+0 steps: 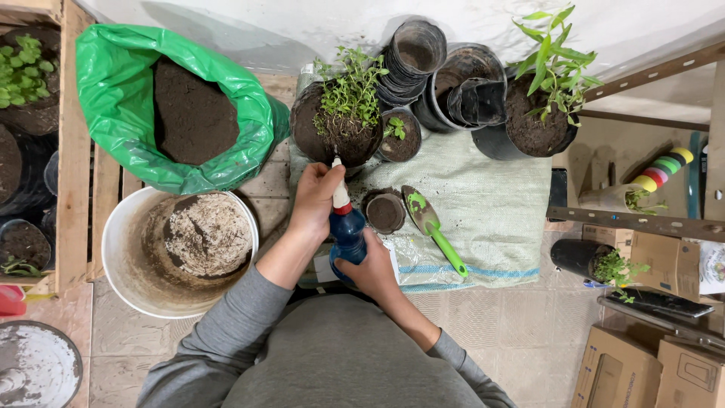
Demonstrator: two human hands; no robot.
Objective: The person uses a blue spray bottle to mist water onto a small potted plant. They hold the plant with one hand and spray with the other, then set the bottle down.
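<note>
Grey sleeves [332,355] fill 6 o'clock; above them the right hand [374,268] is wrapped around a blue spray bottle's [347,234] body at centre, while the left hand [316,198] closes on its white-and-red nozzle top. A steady bottle and a nozzle aimed low at the herb pot [337,125] at 12 o'clock would seem best. 1 woven sack [491,204] covers the surface, with a green trowel [434,227] on it; a green soil bag [174,106] lies at 10 o'clock, a white bucket [121,257] at 8 o'clock, cardboard boxes [649,363] at 4 o'clock
</note>
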